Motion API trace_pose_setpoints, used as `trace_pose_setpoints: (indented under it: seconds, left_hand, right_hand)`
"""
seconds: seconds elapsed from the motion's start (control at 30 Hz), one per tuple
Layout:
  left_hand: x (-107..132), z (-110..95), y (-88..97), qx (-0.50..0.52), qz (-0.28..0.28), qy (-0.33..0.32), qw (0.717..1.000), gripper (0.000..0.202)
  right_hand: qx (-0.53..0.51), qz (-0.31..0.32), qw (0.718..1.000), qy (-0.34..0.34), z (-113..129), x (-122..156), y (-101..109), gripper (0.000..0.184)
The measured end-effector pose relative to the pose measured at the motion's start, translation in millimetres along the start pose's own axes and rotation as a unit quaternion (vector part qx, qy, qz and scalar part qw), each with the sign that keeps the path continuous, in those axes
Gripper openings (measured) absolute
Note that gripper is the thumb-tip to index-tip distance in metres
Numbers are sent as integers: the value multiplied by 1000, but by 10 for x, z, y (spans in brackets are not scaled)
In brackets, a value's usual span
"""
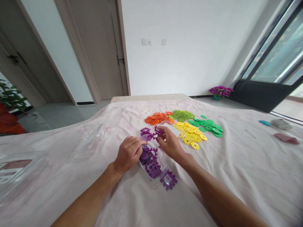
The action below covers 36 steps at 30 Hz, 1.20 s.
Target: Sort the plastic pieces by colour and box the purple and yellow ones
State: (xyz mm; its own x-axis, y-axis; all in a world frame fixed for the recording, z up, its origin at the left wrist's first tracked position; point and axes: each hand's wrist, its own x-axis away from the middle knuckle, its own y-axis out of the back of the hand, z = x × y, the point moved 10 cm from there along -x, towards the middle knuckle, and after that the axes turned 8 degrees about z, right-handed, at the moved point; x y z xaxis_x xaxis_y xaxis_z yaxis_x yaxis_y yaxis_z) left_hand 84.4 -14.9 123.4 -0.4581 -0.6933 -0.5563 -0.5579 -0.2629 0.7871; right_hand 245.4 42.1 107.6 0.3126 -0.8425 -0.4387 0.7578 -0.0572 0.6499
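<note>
In the head view my left hand (130, 153) has its fingers closed at the left side of a clear plastic container (151, 183) and the purple pieces in it. What its fingertips pinch is partly hidden. Square purple interlocking pieces (153, 168) with toothed edges lie in the container. Another purple window-shaped piece (168, 179) rests at its near right. My right hand (171, 143) pinches a toothed purple piece (157, 130) between thumb and fingers. More purple pieces (145, 130) sit just beyond both hands. A white card (172, 128) shows behind my right hand.
Piles of orange (157, 119), lime green (182, 114), yellow (189, 131) and green discs (209, 125) lie behind and right of my hands. Clear plastic boxes (21, 170) stand at left. A pink cloth (286, 138) lies far right on the rumpled sheet (236, 164).
</note>
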Motion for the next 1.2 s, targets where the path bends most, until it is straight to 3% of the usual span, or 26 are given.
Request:
trace_pose_setpoints:
  seconds: [0.1, 0.3, 0.5, 0.87, 1.03, 1.2]
  left_hand:
    - [-26, -83, -101, 2, 48, -2, 999, 28]
    - [-98, -106, -183, -30, 109, 74, 991, 20]
    - [-113, -247, -347, -39, 177, 64, 981, 23]
    - [-70, -218, -443, -69, 213, 65, 973, 29]
    - [-79, -196, -429, -58, 201, 84, 974, 23]
    - [-94, -197, -402, -41, 186, 89, 978, 20]
  right_hand:
    - [10, 1, 1000, 9, 35, 7, -10, 38]
    - [-8, 9, 1000, 11, 86, 16, -43, 46]
    - [12, 11, 1000, 24, 148, 23, -69, 53]
    - [-17, 6, 1000, 12, 180, 46, -53, 47]
    - [33, 9, 999, 32, 262, 23, 22, 36]
    - [96, 62, 993, 32, 416, 20, 51, 27]
